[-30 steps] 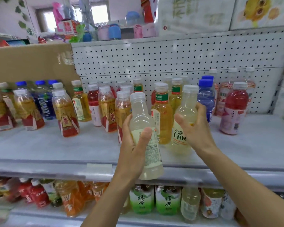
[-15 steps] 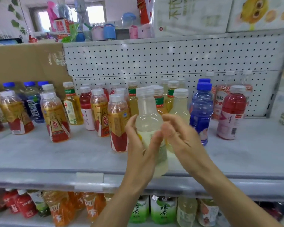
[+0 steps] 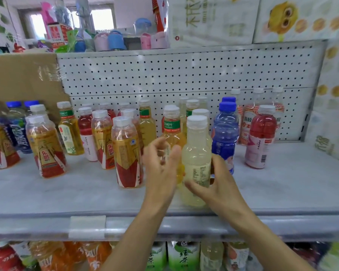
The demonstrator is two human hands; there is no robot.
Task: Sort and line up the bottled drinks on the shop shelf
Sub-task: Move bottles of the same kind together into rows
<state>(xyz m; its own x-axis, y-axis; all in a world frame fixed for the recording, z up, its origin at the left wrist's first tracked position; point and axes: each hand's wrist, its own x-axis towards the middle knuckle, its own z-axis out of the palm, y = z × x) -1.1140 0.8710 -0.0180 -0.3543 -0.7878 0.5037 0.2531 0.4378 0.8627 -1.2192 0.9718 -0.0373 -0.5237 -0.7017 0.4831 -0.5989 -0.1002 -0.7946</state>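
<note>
A pale cloudy-yellow bottle (image 3: 196, 153) with a white cap stands upright near the front of the grey shelf (image 3: 82, 194). My right hand (image 3: 220, 187) grips its lower half, thumb across the front and fingers round the right side. My left hand (image 3: 160, 169) hovers just left of the bottle with loosely curled fingers and holds nothing. A second pale bottle and a green-labelled tea bottle (image 3: 172, 126) stand right behind. A blue bottle (image 3: 224, 133) is to the right, and a gold-and-red bottle (image 3: 127, 153) to the left.
More gold-and-red, red and tea bottles stand scattered across the left of the shelf. A red drink (image 3: 261, 137) stands at the right with bare shelf beyond it. Behind are a pegboard (image 3: 184, 75) and a cardboard box (image 3: 22, 77). The lower shelf holds green tea bottles (image 3: 182, 255).
My left hand has let go of the pale bottle and drawn off to the left. The bottle now stands on the shelf, and my right hand has closed round it.
</note>
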